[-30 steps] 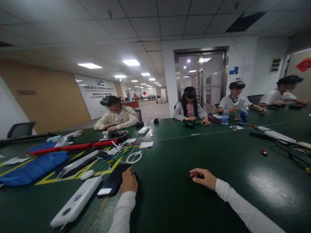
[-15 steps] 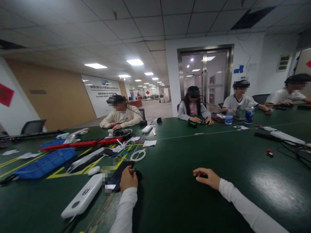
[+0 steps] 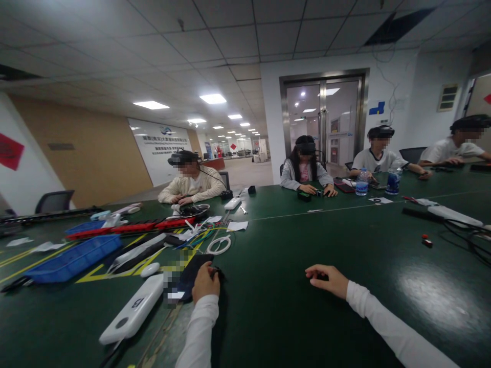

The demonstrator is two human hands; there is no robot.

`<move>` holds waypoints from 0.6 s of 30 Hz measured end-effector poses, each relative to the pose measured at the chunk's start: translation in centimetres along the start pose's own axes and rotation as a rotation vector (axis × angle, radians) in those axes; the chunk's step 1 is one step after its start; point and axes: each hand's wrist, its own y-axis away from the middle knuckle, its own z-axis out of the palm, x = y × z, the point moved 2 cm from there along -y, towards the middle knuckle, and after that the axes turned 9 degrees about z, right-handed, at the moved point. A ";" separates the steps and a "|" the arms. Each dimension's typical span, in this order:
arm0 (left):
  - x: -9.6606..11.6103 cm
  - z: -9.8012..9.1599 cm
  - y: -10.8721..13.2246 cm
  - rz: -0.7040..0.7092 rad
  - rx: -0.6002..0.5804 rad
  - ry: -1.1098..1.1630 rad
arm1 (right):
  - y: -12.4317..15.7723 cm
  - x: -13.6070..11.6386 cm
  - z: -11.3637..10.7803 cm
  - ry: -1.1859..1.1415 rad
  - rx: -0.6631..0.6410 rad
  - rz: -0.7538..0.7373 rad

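My left hand [image 3: 205, 283] is on the dark green table with its fingers curled round a small black object [image 3: 219, 273]. Most of that object is hidden by the fingers, so its kind is unclear. Just left of this hand lies a dark flat pouch or sheet [image 3: 192, 273] with a white label. My right hand [image 3: 330, 279] rests on the bare tabletop to the right, fingers bent forward and thumb a little apart from them. Nothing shows between them. Beside the pouch is a long white device [image 3: 134, 309] with a cable at its near end.
To the left are a blue tray [image 3: 74, 260], a white oval object [image 3: 150, 270], a coiled white cable [image 3: 218, 245] and loose wires. A small red-and-black piece [image 3: 426, 241] and black cables [image 3: 470, 237] lie right. Several people with headsets sit across the table [image 3: 276, 317].
Almost nothing differs. The objects and my left hand appear very slightly further right in the view; both hands keep the same pose.
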 end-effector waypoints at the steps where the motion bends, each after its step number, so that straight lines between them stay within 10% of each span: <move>1: 0.1 0.0 0.1 0.005 -0.003 -0.004 | 0.0 0.0 0.0 -0.001 0.005 -0.001; 12: 1.4 0.0 0.6 0.015 -0.037 0.057 | -0.4 0.4 0.2 0.017 0.007 0.000; 18: 9.4 3.1 3.6 0.222 -0.198 0.360 | -0.6 -0.1 0.3 0.075 0.018 0.026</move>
